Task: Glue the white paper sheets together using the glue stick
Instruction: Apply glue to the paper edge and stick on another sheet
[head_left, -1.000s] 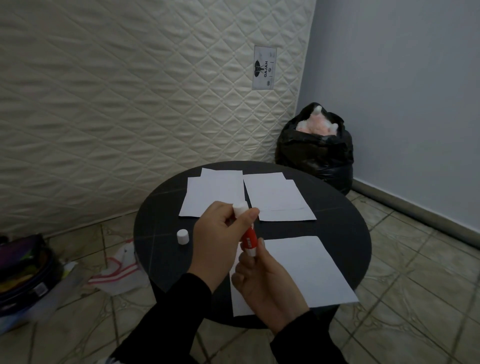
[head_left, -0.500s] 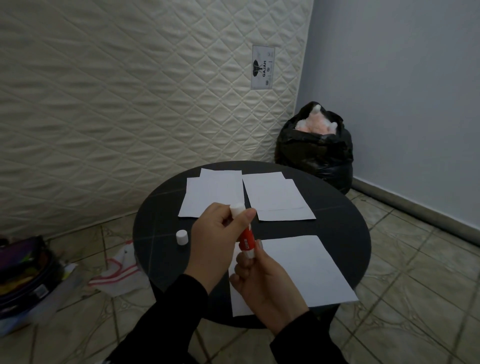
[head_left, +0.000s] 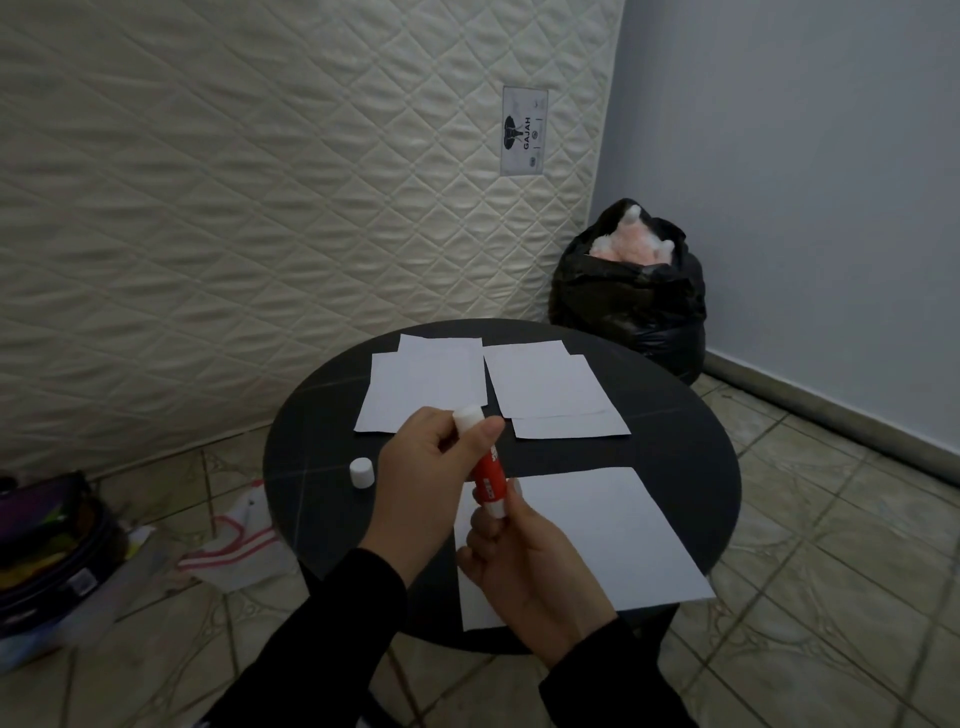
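Observation:
A red glue stick (head_left: 489, 477) is held tilted above the round black table (head_left: 691, 447). My left hand (head_left: 428, 467) grips its upper part, where the white glue end (head_left: 467, 417) sticks out past the thumb. My right hand (head_left: 530, 566) pinches its white base with thumb and fingers. Its white cap (head_left: 361, 472) stands on the table to the left of my hands. A white paper sheet (head_left: 597, 540) lies near me, partly under my right hand. Two overlapping pairs of white sheets lie further back, a left pair (head_left: 426, 382) and a right pair (head_left: 550, 389).
A quilted mattress (head_left: 260, 208) leans against the wall behind the table. A full black bin bag (head_left: 631, 301) stands in the back right corner. On the tiled floor to the left lie a bag of coloured items (head_left: 47, 545) and a white plastic bag (head_left: 234, 540).
Both hands keep their hold on the glue stick. They have shifted only slightly; the stick sits in nearly the same place.

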